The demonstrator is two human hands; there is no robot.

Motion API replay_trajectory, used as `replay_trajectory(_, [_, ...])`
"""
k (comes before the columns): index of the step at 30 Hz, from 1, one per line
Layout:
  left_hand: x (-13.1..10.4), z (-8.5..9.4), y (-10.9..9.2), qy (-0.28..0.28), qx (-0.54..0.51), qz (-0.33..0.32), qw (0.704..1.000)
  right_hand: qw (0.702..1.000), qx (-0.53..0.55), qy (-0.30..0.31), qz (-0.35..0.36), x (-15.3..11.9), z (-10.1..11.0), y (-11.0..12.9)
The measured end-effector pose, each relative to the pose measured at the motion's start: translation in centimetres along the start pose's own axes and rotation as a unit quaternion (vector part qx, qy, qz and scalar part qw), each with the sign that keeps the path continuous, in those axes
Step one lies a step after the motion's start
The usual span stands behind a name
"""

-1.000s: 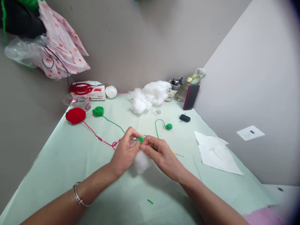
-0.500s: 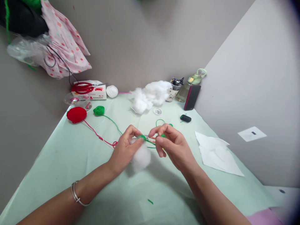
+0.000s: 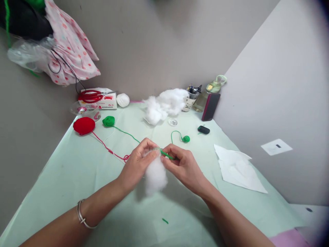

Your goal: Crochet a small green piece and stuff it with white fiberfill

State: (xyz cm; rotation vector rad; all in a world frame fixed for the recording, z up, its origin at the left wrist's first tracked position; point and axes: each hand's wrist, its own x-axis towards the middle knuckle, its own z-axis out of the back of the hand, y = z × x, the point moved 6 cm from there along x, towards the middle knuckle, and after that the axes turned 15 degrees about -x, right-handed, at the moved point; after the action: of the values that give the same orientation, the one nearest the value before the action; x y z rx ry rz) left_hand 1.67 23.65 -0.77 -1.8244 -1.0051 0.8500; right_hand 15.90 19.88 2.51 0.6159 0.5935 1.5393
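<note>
My left hand (image 3: 140,159) is closed round a tuft of white fibre stuffing (image 3: 156,178), which hangs below the thumb and fingers. Against it, my right hand (image 3: 182,164) pinches green yarn (image 3: 167,155) at the top of the tuft, its fingertips nearly meeting those of the left. Whether a tool lies inside the right fingers is hidden. Beyond the hands, a small green yarn ball (image 3: 186,138) trails a curled strand. A green ball (image 3: 108,121) and a red ball (image 3: 84,125) lie to the left, their strands running toward my left hand.
White stuffing (image 3: 167,104) is heaped at the back, near a small round dish (image 3: 173,122). Red-handled scissors (image 3: 89,96) rest on a box (image 3: 109,103). A bottle (image 3: 203,99) and phone (image 3: 211,107) stand back right; white sheets (image 3: 239,168) lie at the right.
My right hand has moved left to the green yarn, and its fingers have closed. The orange and silver tool seen between the hands no longer shows. The small green ball has come into sight.
</note>
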Motion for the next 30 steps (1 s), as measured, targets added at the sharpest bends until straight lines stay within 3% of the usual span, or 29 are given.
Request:
replay_trajectory(4, [-0.3, -0.1, 0.1, -0.001, -0.011, 0.015, 1.0, 1.0, 0.011, -0.02, -0.02, 0.0, 0.1, -0.1])
replay_trajectory(9, [-0.3, 0.0, -0.7, 0.004, 0.0, -0.026, 1.0, 0.997, 0.046, -0.042, -0.048, 0.2, 0.4, -0.3])
replay_trajectory(15, [0.0, 0.0, -0.3, 0.046, -0.008, 0.013, 0.999, 0.996, 0.075, -0.037, -0.044, 0.2, 0.9, -0.5])
replay_trajectory(19, [0.2, 0.2, -0.1, 0.049, 0.015, -0.01, 0.999, 0.999, 0.037, 0.01, -0.012, -0.3, 0.9, -0.1])
replay_trajectory(24, [0.4, 0.2, -0.3, 0.01, 0.047, -0.056, 0.997, 0.992, -0.047, 0.072, 0.087, -1.0, 0.5, 1.5])
replay_trajectory(27, [0.2, 0.0, -0.5, -0.009, 0.071, -0.074, 0.995, 0.994, -0.032, 0.057, 0.088, -1.0, 0.7, 1.5])
replay_trajectory(30, [0.1, -0.1, -0.2, -0.011, 0.048, -0.067, 0.997, 0.996, 0.015, 0.001, 0.084, -0.8, 1.4, 1.1])
